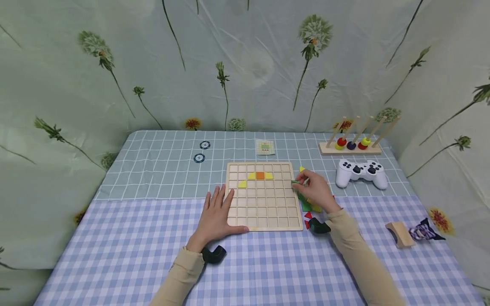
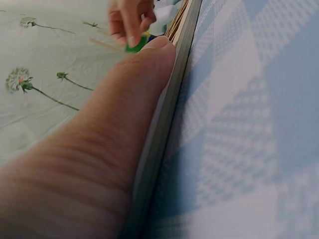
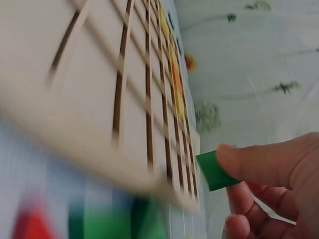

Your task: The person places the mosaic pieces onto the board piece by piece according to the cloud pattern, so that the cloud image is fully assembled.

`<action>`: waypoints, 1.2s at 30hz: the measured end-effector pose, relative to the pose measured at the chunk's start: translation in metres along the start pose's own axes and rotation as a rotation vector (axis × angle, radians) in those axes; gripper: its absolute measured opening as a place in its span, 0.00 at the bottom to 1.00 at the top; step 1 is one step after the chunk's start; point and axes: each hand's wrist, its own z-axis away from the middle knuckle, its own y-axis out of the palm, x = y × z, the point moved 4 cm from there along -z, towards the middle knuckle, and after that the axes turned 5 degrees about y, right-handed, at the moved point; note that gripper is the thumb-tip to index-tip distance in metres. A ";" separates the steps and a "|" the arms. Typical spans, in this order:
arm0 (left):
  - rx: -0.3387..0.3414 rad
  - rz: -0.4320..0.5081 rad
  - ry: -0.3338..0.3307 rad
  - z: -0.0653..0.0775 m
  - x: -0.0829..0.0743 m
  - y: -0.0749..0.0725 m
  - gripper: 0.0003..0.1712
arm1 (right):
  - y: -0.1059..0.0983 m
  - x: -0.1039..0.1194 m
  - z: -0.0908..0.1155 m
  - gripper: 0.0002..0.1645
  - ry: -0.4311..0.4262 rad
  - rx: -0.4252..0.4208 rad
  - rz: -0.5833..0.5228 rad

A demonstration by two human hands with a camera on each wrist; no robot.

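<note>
A square wooden grid board (image 1: 264, 208) lies on the cloth. In its upper rows sit an orange square tile (image 1: 260, 175), yellow pieces on either side of it, and another yellow tile (image 1: 242, 184) lower left. My left hand (image 1: 216, 216) rests along the board's left edge, fingers extended, with the thumb at the near-left corner. At the right edge, my right hand (image 1: 317, 190) pinches a small green tile (image 3: 217, 170) between thumb and fingers. The right wrist view shows this tile raised off the board. Loose green (image 1: 306, 206), red (image 1: 308, 215) and yellow pieces lie beside the board, partly under the right hand.
Behind the board lies a small pattern card (image 1: 265, 147), with two round chips (image 1: 199, 158) farther left. A bead rack (image 1: 350, 150) and a white game controller (image 1: 361, 173) are at back right. Nearer right lie a wooden arch block (image 1: 400, 234) and a purple-black patterned object (image 1: 424, 231).
</note>
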 end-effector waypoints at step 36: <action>0.020 -0.010 -0.012 0.000 0.000 -0.001 0.71 | 0.087 0.075 -0.033 0.03 -0.145 0.075 0.111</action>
